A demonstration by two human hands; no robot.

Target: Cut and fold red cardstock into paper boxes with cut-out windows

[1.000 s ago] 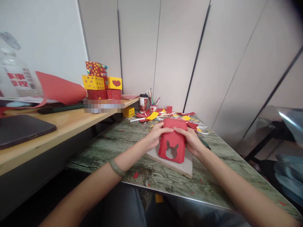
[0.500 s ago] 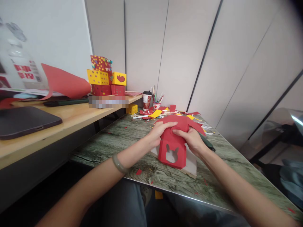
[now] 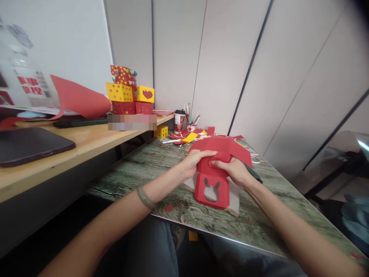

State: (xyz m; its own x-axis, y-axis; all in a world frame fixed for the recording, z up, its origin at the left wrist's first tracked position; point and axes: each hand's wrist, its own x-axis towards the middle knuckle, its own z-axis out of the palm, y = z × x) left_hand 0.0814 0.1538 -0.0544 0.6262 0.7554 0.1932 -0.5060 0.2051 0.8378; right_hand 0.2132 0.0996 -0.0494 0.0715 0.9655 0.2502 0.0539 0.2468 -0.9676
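A red paper box (image 3: 212, 181) with a rabbit-shaped cut-out in its near face rests on a grey cutting board (image 3: 234, 200) on the green wood-grain table (image 3: 161, 173). Its upper flaps are spread out flat behind the hands. My left hand (image 3: 193, 161) grips the box's upper left part, fingers curled over the flap. My right hand (image 3: 234, 171) presses on the box's upper right, thumb on the red paper. A green bracelet sits on my left wrist.
Paper scraps, a paper cup (image 3: 179, 121) and a pen cup (image 3: 190, 126) lie at the table's far end. A wooden shelf (image 3: 86, 144) on the left carries stacked red and yellow boxes (image 3: 129, 94), a dark tablet (image 3: 29, 144) and curled red paper (image 3: 77, 102). A dark pen (image 3: 252, 173) lies right of my hand.
The box's top flaps have unfolded and spread outward. The box has tipped lower onto the board, and both hands have shifted slightly with it.
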